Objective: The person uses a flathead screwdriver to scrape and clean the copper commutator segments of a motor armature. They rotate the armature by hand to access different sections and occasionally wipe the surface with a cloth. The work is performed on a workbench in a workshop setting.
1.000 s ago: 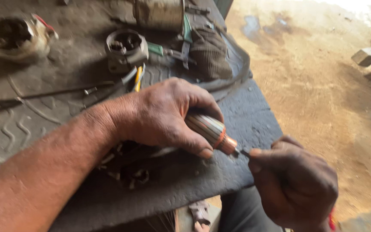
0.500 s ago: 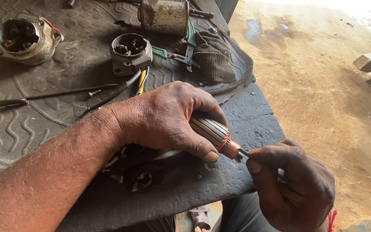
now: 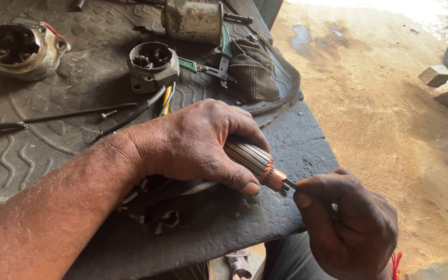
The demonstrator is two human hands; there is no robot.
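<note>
Gripping armature (image 3: 255, 162), left hand (image 3: 198, 142); right hand (image 3: 351, 218) pinches shaft.

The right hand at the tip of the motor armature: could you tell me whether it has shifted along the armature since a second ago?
No. The right hand remains at the tip of the armature, just off the rubber mat's front edge; only the camera has drifted.

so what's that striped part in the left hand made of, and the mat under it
The armature in the left hand looks like metal: grey steel-like bars, then a copper-coloured, shiny end. The mat looks like dull black rubber, with moulded tread ridges.
</note>
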